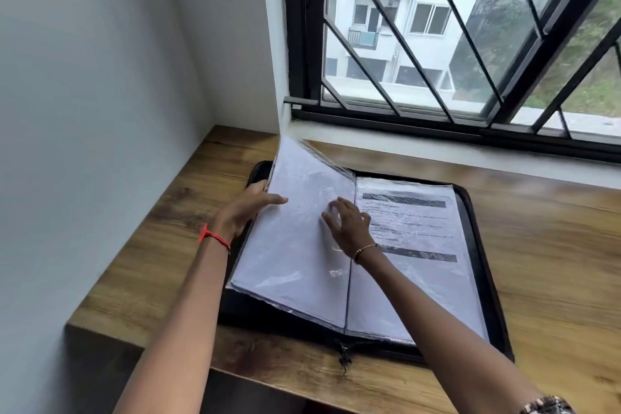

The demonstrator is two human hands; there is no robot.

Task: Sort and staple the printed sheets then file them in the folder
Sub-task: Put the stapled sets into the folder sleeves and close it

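Black and zipped all round, the folder (484, 279) lies open on our wooden table (554, 262), close under the window (437, 44). Its zip pull (344, 358) hangs at the near edge, in the middle.

On the left side we see a stack of clear sleeves (295, 245) with white paper inside. The stack is tipped up, and its far corner is high off the folder. Our left hand (245, 208) holds the stack by its left edge. The thumb lies on top of the page and the other fingers are tucked behind it, where we cannot see them. A red thread (213, 239) is tied round that wrist.

Our right hand (349, 225) rests on the same page, just beside the fold in the middle. Its fingers are spread out and only touch the plastic. A bead bracelet (364, 249) sits on that wrist.

On the right side a printed sheet (420, 235) lies flat in its sleeve. It has dark bars and small lines of words that are too blurry for us to read.
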